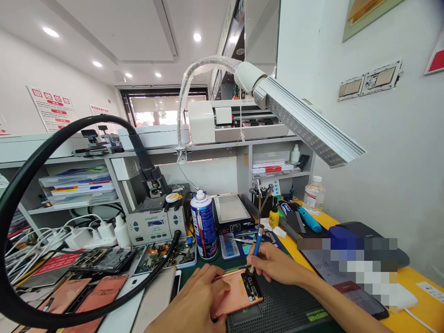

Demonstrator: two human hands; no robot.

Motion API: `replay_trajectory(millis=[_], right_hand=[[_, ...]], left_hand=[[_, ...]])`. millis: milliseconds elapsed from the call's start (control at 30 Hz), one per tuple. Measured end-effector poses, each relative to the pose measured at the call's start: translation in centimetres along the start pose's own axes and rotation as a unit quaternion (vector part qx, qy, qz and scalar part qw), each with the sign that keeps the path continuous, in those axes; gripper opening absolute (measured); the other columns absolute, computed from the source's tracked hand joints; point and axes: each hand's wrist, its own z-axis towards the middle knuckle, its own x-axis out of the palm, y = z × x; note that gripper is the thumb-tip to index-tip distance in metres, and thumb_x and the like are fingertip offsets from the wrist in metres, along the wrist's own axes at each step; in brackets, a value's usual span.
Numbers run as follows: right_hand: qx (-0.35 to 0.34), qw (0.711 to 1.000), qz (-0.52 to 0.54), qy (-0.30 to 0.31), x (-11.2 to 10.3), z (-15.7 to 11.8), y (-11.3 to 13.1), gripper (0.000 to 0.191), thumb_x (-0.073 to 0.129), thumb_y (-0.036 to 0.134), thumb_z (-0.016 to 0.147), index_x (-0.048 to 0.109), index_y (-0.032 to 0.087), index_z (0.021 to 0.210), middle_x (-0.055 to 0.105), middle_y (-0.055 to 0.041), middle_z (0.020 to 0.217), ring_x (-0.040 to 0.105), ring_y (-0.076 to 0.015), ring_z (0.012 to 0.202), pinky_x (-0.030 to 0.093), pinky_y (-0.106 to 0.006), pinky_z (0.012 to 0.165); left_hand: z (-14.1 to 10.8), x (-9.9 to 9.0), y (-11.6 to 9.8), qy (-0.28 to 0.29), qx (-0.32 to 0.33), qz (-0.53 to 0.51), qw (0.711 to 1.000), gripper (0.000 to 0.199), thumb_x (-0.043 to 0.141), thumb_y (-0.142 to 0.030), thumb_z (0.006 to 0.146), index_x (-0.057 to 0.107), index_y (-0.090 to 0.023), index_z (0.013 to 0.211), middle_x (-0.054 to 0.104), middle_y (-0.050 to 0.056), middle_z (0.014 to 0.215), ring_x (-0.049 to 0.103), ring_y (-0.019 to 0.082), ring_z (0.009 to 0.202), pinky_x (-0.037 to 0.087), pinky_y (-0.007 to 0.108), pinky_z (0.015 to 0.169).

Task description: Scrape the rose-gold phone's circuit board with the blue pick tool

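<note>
Black hose (34,319): loops close across the left side, its free end coming to rest over the blue-rimmed parts tray (163,259).
Left hand (197,296): fingers and thumb closed on the left part of the opened phone, holding it down.
Right hand (268,261): closed pen-fashion around a blue-handled tool (257,243), whose lower end is at the dark components of the phone; the two hands are apart from each other.
Opened phone (234,289): copper-coloured, lying tilted on the black perforated mat (291,305) between the hands, with its inner parts bare at the right end.
Mat lettering: yellow-green, near the lower right, too small to read.
Spray can (204,226): blue, with a white top and big white letters running up its side; I cannot make out the brand.
Grey station (152,226): a small display and green print on the front, both illegible.
Clear bottle (314,196): white cap, white-and-red label, wording too fine.
Dark-framed screen (336,275): on the yellow surface at right, with digits that look like 00:17; pixelated blocks cover part of it.
Wall sign (53,108): headed in red-boxed Chinese characters that seem to be 回收价格, with red bars and smaller text below, unreadable.
Yellow bottle (274,216): black-topped, its dark print too small to read.
</note>
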Motion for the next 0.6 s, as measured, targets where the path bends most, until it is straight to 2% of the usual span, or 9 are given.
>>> replay_trajectory(millis=[100,267,367,433,500,600], right_hand=[[-0.004,1.000,0.003,-0.010,0.0,0.0,0.1,0.033,0.063,0.047,0.092,0.055,0.016,0.082,0.057,0.0032,0.065,0.046,-0.0072,0.046,0.035,-0.019,0.048],[0.003,1.000,0.003,0.018,0.0,-0.1,0.1,0.034,0.064,0.048,0.091,0.059,0.015,0.086,0.057,0.0026,0.063,0.047,-0.0081,0.045,0.036,-0.020,0.047],[-0.004,1.000,0.002,0.000,0.0,0.0,0.0,0.034,0.061,0.049,0.093,0.057,0.016,0.087,0.057,0.0029,0.065,0.046,-0.0076,0.046,0.035,-0.020,0.048],[-0.003,1.000,0.001,0.012,0.1,-0.1,0.0,0.035,0.063,0.049,0.092,0.059,0.015,0.086,0.058,0.0023,0.063,0.045,-0.0078,0.045,0.035,-0.020,0.047],[-0.001,1.000,-0.002,0.025,0.2,-0.1,0.0,0.034,0.065,0.048,0.091,0.060,0.015,0.084,0.058,0.0021,0.061,0.045,-0.0078,0.044,0.034,-0.020,0.046],[-0.005,1.000,-0.006,0.010,0.3,0.0,-0.1,0.033,0.063,0.046,0.092,0.058,0.015,0.082,0.056,0.0028,0.062,0.044,-0.0070,0.044,0.032,-0.019,0.046]], left_hand=[[0.0,0.1,0.1,-0.003,0.002,0.000,1.000,0.035,0.063,-0.022,0.070,0.070,-0.026,0.104,0.056,0.006,0.130,0.053,0.029,0.121,0.044,0.041,0.104],[0.0,0.3,0.3,-0.006,0.006,0.000,1.000,0.040,0.063,-0.022,0.069,0.069,-0.027,0.109,0.057,0.005,0.132,0.052,0.029,0.122,0.044,0.041,0.105],[0.2,0.4,0.4,-0.008,0.013,0.002,1.000,0.036,0.063,-0.023,0.070,0.069,-0.027,0.106,0.058,0.004,0.130,0.053,0.028,0.120,0.043,0.042,0.106],[0.3,0.4,0.6,-0.004,0.016,0.006,1.000,0.034,0.065,-0.026,0.071,0.070,-0.027,0.105,0.059,0.005,0.129,0.054,0.029,0.119,0.042,0.043,0.107],[0.5,0.6,0.9,0.004,0.018,0.012,1.000,0.040,0.067,-0.028,0.072,0.069,-0.028,0.111,0.058,0.006,0.132,0.053,0.030,0.120,0.041,0.044,0.108],[1.0,1.0,1.7,0.015,0.025,0.023,0.999,0.049,0.070,-0.032,0.072,0.067,-0.029,0.121,0.057,0.008,0.136,0.052,0.033,0.122,0.041,0.047,0.107]])
